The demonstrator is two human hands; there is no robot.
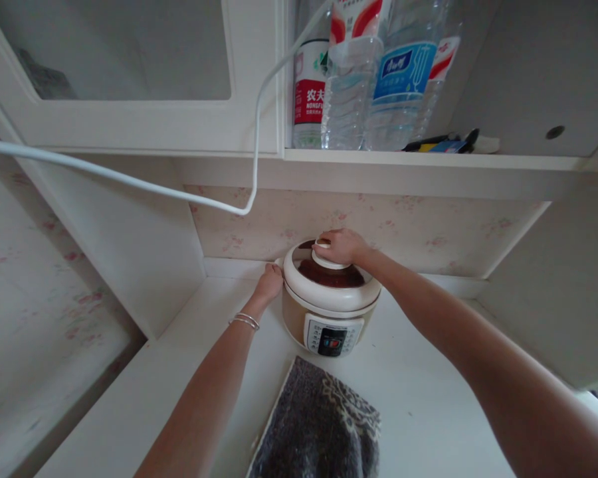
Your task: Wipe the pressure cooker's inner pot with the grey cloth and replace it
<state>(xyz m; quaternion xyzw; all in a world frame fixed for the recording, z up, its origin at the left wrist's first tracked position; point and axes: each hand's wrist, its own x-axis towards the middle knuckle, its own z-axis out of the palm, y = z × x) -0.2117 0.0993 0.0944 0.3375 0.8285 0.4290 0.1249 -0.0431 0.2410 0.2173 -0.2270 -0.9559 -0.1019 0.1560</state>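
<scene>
An electric cooker (294, 315) with a cream rim, a tan body and a front button panel stands upright at the back of the white counter. Its lid (303, 285), dark and see-through in the middle, sits on top. My right hand (343, 246) is closed around the knob (329, 260) of that lid. At the cooker's left side, my left hand (270, 280), with a silver bracelet at the wrist, is closed on the side handle (280, 263), which the fingers mostly cover. In front of the cooker lies a dark grey patterned towel (323, 425).
A white cable (169, 192) hangs across the left side in front of the cabinet. Several plastic bottles (403, 86) stand on the open shelf (428, 161) above, beside small items (453, 143). White side panels (553, 299) enclose the counter (428, 411).
</scene>
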